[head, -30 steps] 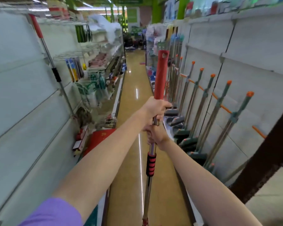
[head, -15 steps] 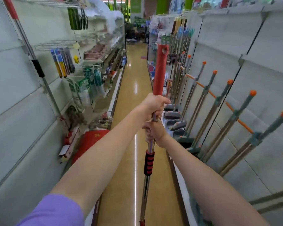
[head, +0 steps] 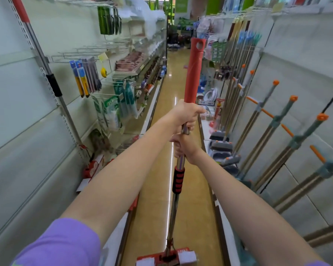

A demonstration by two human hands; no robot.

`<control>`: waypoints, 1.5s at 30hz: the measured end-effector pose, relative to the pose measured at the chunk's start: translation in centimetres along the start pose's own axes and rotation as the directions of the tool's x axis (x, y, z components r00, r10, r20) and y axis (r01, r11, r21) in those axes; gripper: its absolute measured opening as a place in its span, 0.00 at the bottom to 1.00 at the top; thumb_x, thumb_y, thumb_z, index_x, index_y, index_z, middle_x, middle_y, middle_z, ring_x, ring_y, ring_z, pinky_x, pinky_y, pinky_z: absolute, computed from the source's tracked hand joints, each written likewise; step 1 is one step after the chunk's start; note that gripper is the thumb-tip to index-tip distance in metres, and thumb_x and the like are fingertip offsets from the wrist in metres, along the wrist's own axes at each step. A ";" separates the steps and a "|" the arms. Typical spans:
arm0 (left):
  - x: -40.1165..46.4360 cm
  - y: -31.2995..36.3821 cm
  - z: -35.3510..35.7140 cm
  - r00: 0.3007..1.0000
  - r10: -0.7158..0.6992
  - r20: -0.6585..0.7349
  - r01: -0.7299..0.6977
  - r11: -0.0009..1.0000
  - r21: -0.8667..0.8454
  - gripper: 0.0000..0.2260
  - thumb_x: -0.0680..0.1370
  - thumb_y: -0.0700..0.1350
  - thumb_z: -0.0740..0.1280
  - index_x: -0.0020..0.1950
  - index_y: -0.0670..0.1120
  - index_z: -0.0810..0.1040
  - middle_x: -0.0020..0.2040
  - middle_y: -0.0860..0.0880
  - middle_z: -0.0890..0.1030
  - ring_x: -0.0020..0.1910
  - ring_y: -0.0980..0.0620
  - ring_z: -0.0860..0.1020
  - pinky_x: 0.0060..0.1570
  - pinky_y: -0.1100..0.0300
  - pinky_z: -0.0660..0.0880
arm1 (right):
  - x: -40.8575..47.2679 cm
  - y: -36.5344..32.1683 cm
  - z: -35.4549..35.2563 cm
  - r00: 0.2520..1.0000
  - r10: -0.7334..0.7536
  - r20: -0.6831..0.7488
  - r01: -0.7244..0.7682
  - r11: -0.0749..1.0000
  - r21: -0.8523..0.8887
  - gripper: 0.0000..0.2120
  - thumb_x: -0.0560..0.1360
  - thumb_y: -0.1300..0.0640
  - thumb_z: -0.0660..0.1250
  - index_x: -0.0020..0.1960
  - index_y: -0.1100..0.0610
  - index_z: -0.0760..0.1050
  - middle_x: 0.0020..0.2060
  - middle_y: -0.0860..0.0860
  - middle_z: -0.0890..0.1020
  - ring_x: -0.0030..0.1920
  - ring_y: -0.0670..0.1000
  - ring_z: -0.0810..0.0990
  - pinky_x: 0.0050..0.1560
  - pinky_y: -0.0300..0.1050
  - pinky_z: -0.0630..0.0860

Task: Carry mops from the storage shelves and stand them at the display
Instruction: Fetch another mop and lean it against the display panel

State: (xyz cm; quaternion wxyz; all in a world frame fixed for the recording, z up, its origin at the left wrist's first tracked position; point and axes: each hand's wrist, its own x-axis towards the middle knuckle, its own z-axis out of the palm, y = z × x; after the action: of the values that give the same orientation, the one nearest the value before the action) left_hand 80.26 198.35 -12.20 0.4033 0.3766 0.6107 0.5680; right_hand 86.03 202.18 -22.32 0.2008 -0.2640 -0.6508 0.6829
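Observation:
I hold a mop upright in front of me in the aisle. It has a red upper handle, a steel shaft, a red-and-black grip sleeve and a red head with white pads at the bottom edge. My left hand grips the shaft just under the red handle. My right hand grips the steel shaft right below it. Along the right wall lean several mops with grey-green handles and orange caps.
A similar red-topped mop leans on the left shelving wall. Hanging goods fill the left racks farther on. Brooms and dustpans stand along the right. The tan floor runs straight ahead between both shelf bases.
The view has moved forward down the aisle and tilted down, so the mop's red head now shows at the bottom. Both hands keep the same grip on the shaft.

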 end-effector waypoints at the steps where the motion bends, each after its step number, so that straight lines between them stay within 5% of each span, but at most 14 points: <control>1: 0.9 0.0 -0.5 1.000 0.002 -0.009 -0.002 1.000 0.009 0.23 0.79 0.39 0.67 0.27 0.48 0.63 0.21 0.51 0.61 0.19 0.52 0.59 0.27 0.58 0.61 | 1.0 -0.1 0.0 1.000 -0.005 0.016 0.005 1.000 -0.003 0.20 0.72 0.65 0.61 0.27 0.53 0.57 0.20 0.52 0.58 0.20 0.50 0.56 0.27 0.43 0.60; 9: 8.2 -1.4 -4.9 0.985 -0.042 -0.169 0.047 0.999 0.025 0.21 0.80 0.40 0.67 0.29 0.48 0.63 0.21 0.51 0.61 0.20 0.52 0.60 0.26 0.57 0.62 | 10.1 0.6 0.3 0.983 0.002 0.186 -0.005 1.000 0.012 0.25 0.74 0.65 0.61 0.20 0.49 0.64 0.19 0.50 0.60 0.21 0.51 0.57 0.28 0.45 0.60; 15: 15.0 -2.1 -9.4 0.917 -0.117 -0.381 0.117 0.993 -0.023 0.22 0.81 0.39 0.66 0.30 0.48 0.61 0.19 0.52 0.59 0.16 0.53 0.58 0.24 0.62 0.58 | 18.6 0.3 1.6 0.944 0.062 0.324 -0.064 0.998 -0.002 0.20 0.74 0.68 0.60 0.30 0.52 0.57 0.21 0.51 0.57 0.20 0.50 0.55 0.25 0.40 0.58; 28: 21.1 0.0 -17.9 0.627 -0.130 -0.768 0.069 0.991 -0.112 0.24 0.80 0.40 0.66 0.28 0.49 0.59 0.19 0.52 0.58 0.17 0.53 0.57 0.23 0.61 0.58 | 31.6 -2.7 6.7 0.695 0.078 0.715 -0.068 0.997 -0.044 0.26 0.73 0.70 0.62 0.25 0.53 0.55 0.19 0.50 0.58 0.19 0.49 0.55 0.25 0.40 0.55; 37: 22.6 1.5 -22.9 0.455 -0.145 -0.878 0.021 0.988 -0.152 0.19 0.79 0.39 0.67 0.35 0.47 0.60 0.20 0.52 0.60 0.18 0.53 0.59 0.24 0.60 0.60 | 36.7 -5.1 10.4 0.547 0.052 0.836 0.046 0.995 -0.091 0.29 0.72 0.69 0.62 0.17 0.49 0.61 0.18 0.49 0.62 0.18 0.49 0.58 0.25 0.39 0.59; 45: 25.6 0.9 -30.6 0.422 -0.177 -0.889 0.023 0.983 -0.185 0.18 0.80 0.39 0.67 0.35 0.48 0.63 0.22 0.51 0.61 0.20 0.53 0.59 0.25 0.59 0.62 | 43.0 -5.3 15.8 0.499 0.066 0.864 0.051 0.993 -0.106 0.28 0.72 0.70 0.62 0.20 0.48 0.60 0.19 0.49 0.61 0.18 0.49 0.59 0.24 0.39 0.60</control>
State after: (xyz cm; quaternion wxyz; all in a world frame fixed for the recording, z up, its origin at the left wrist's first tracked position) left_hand 42.13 209.96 -12.06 0.0734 -0.0525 0.7100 0.6984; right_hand 42.32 216.77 -21.06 -0.1707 0.0992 -0.7016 0.6847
